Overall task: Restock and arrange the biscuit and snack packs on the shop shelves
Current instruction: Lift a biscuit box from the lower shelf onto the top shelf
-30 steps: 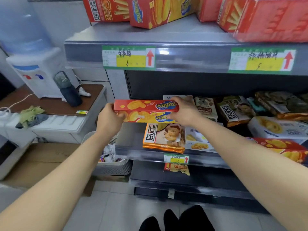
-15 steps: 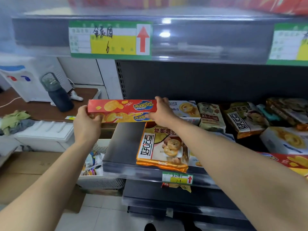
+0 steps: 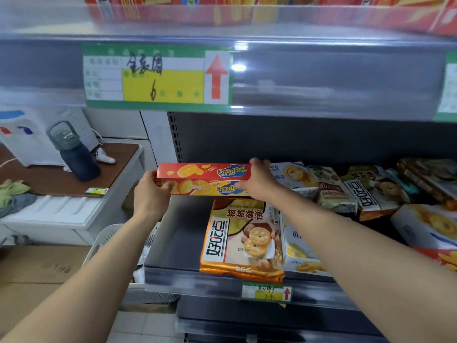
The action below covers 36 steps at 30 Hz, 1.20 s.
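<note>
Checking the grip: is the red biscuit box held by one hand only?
No, the left hand grips one end of the red biscuit box, the right hand the other.

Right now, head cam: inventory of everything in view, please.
Zacheese biscuit box: one or a stacked pair, cannot tell; red-yellow; held above middle shelf, left part.
walnut biscuit pack: 1, orange-gold, middle shelf front.
butter cookie boxes: at least 3, white, middle shelf.
snack packs: several, mixed colours, middle shelf, back right.
top-shelf boxes: several, red, blurred.
price labels: 3, green-yellow, shelf edges.
water bottle: 1, dark, brown desk at left.
water dispenser: 1, white, same desk.
basket: 1, white, low, left of shelves.
left hand: 1, grips box's left end.
right hand: 1, grips box's right end.
</note>
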Each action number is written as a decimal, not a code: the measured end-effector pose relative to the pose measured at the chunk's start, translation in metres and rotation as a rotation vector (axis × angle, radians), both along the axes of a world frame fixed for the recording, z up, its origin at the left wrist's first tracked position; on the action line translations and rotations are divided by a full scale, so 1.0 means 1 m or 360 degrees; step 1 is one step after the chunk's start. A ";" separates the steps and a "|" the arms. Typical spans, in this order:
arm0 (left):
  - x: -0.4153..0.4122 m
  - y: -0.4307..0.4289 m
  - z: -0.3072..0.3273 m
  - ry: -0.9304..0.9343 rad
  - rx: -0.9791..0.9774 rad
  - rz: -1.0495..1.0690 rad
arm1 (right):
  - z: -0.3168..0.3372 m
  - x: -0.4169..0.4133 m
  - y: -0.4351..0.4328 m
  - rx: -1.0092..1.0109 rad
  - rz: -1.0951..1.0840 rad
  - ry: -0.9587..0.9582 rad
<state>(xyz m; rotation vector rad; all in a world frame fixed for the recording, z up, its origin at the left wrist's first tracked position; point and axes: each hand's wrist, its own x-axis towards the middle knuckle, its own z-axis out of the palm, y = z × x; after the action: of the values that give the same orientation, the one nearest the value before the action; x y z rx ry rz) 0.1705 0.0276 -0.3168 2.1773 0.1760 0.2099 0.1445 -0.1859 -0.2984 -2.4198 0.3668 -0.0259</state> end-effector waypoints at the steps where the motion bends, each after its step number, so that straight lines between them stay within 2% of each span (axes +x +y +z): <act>1: 0.002 -0.003 -0.002 0.0003 -0.0003 -0.0024 | 0.001 -0.001 -0.003 -0.0014 -0.0018 0.0009; 12: 0.014 -0.034 -0.014 0.0085 -0.0118 -0.0148 | -0.002 -0.005 -0.030 -0.0527 -0.0081 0.0203; 22: 0.020 -0.052 -0.030 0.0208 -0.0262 -0.0293 | -0.014 -0.005 -0.046 -0.0686 -0.0254 0.0124; 25: 0.026 -0.055 -0.036 0.0249 -0.0221 -0.0294 | -0.018 -0.005 -0.045 -0.0697 -0.0248 0.0102; 30: 0.029 -0.054 -0.038 0.0218 -0.0118 -0.0168 | -0.018 -0.007 -0.036 -0.0752 -0.0207 0.0287; 36: 0.024 -0.049 -0.034 0.0289 -0.0133 -0.0279 | -0.013 -0.016 -0.038 -0.0737 -0.0210 0.0238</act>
<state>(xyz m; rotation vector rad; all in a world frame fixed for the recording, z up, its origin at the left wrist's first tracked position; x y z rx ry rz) 0.1947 -0.0210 -0.3506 2.1138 0.0935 -0.0934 0.1286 -0.2236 -0.3118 -2.8579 0.6485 0.0139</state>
